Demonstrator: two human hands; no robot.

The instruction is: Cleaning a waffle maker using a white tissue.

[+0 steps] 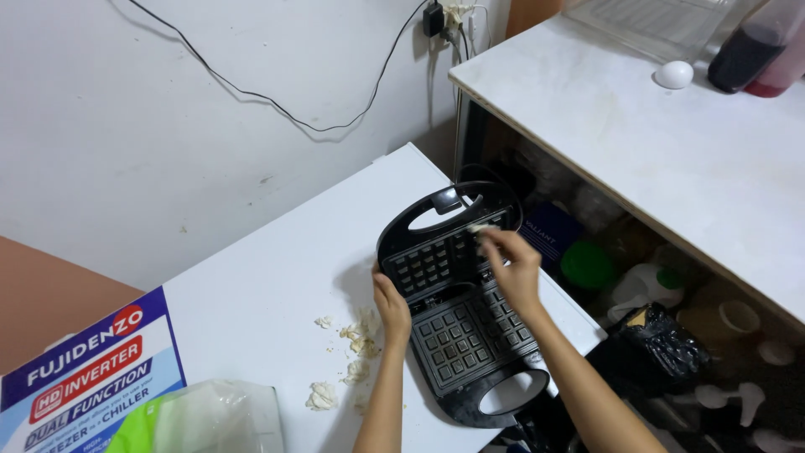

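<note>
White worktop (268, 294): crumpled tissue scraps (352, 356) just left of an open black waffle maker (457, 310) near its right edge. Left hand (391, 304) grips the hinge side; right hand (513, 267) pinches a scrap against the raised lid. Beyond: marble counter (637, 143), white wall (168, 126), trailing black cable (277, 107).

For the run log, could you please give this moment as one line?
left hand: steadies open black waffle maker | right hand: pinches white wad on upper plate | crumpled white scraps beside it
</note>
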